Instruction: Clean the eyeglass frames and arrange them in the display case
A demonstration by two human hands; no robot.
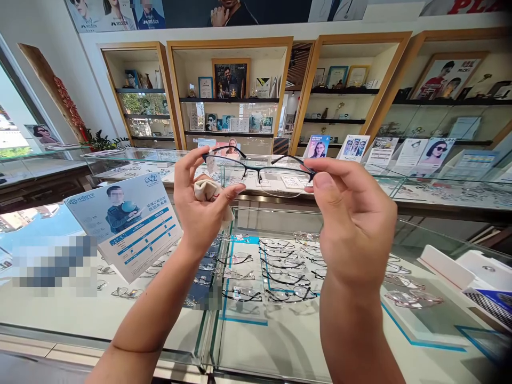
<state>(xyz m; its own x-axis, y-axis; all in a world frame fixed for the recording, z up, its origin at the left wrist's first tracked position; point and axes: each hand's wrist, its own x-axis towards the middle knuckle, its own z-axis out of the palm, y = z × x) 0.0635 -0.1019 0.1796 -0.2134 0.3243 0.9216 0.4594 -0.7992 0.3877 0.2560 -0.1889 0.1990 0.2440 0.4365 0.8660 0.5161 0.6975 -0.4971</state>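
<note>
A pair of half-rim eyeglasses (259,169) with a dark top frame is held up in the air between my two hands. My left hand (202,205) grips the glasses at their left end; a crumpled pale cloth (207,190) is tucked in the same palm. At the opposite end, my right hand (350,218) pinches the frame near the hinge with thumb and fingers. Both temples are unfolded and point away from me. Below the hands, several eyeglass frames (288,262) lie in rows inside a glass display case (280,341).
A tilted blue and white card (126,226) stands on the counter at left. An opened white box (476,272) sits at right. Farther back runs another glass counter (132,157) with upright leaflets (382,152). Wood-framed shelves (230,45) line the wall.
</note>
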